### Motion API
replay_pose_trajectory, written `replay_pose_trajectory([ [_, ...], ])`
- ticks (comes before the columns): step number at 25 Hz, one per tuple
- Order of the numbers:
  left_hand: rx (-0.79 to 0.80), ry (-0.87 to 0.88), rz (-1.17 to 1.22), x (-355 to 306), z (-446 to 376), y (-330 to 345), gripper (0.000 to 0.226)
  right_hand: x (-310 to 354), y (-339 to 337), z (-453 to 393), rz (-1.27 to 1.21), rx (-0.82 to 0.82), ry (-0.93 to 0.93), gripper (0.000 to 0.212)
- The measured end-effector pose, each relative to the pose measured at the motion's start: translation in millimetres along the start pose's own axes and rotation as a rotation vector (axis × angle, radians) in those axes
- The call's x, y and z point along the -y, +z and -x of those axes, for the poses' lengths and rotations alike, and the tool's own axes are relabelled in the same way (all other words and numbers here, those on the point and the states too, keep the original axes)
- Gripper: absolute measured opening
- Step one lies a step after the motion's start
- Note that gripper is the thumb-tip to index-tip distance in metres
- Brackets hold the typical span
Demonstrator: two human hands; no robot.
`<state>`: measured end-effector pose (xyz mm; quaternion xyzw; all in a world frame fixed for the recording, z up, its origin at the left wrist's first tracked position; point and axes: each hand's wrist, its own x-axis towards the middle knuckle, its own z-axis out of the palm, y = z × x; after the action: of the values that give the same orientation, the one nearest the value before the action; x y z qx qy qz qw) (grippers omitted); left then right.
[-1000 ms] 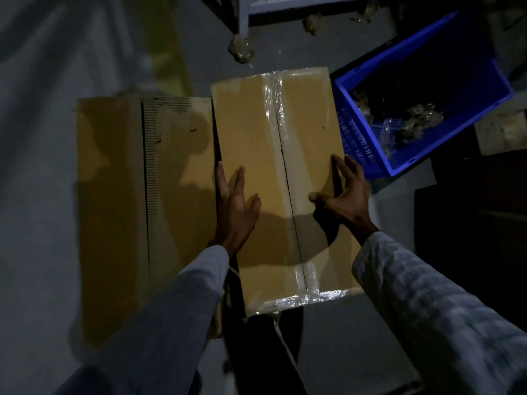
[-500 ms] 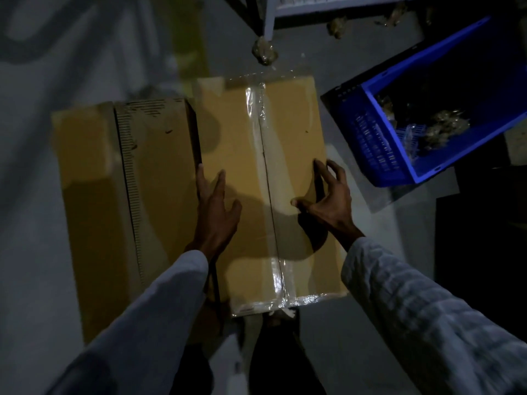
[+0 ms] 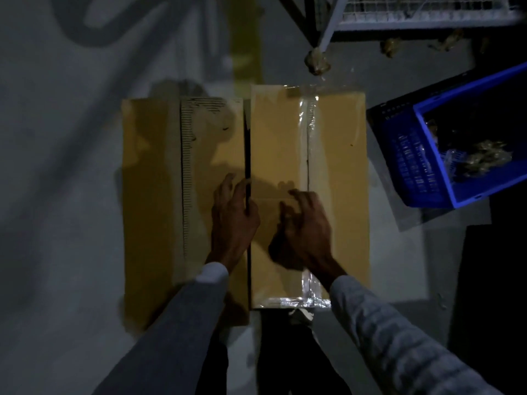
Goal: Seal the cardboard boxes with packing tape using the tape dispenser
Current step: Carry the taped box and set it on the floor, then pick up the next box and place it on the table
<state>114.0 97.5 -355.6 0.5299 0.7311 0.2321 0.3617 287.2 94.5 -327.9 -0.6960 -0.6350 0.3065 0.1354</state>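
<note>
Two cardboard boxes lie side by side on the floor: the taped box and an untaped box. My left hand rests flat at their seam; right hand hovers, fingers loosely curled, empty. Stiff, probably light; I'd grip the edges.

Both hands bare. Left sleeve plain grey, pale cuff; right sleeve light with faint check pattern.

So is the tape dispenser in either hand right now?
No, the left hand sits at the taped box's left edge and the right hand lies on its top, neither holding a dispenser.
</note>
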Motion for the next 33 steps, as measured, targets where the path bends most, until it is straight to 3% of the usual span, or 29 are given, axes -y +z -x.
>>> replay_pose_trajectory([
  [3,-0.066,-0.155,-0.287,31,2,-60,0.059,65,37,9,-0.232,0.287,-0.02,0.062],
  [6,-0.015,-0.367,-0.374,66,-2,-116,0.072,106,75,-1,-0.128,0.446,0.039,0.093],
  [8,0.042,-0.422,-0.319,91,-2,-138,0.077,121,91,-6,0.01,0.446,0.122,0.105],
  [11,0.096,-0.406,-0.215,115,-1,-150,0.079,127,101,-9,0.124,0.323,0.212,0.115],
  [16,0.108,-0.416,-0.151,128,-7,-160,0.088,128,120,0,0.18,0.305,0.133,0.123],
  [20,0.104,-0.378,-0.08,130,-7,-163,0.089,126,116,-12,-0.006,0.262,0.209,0.122],
  [24,0.114,-0.423,-0.051,116,22,-195,0.092,149,89,-2,-0.148,0.333,0.216,0.114],
  [27,0.077,-0.445,-0.042,81,58,-240,0.093,199,44,27,-0.233,0.354,0.245,0.125],
  [33,0.004,-0.425,-0.053,-37,141,-357,0.094,309,-91,109,-0.02,0.397,0.141,0.144],
])
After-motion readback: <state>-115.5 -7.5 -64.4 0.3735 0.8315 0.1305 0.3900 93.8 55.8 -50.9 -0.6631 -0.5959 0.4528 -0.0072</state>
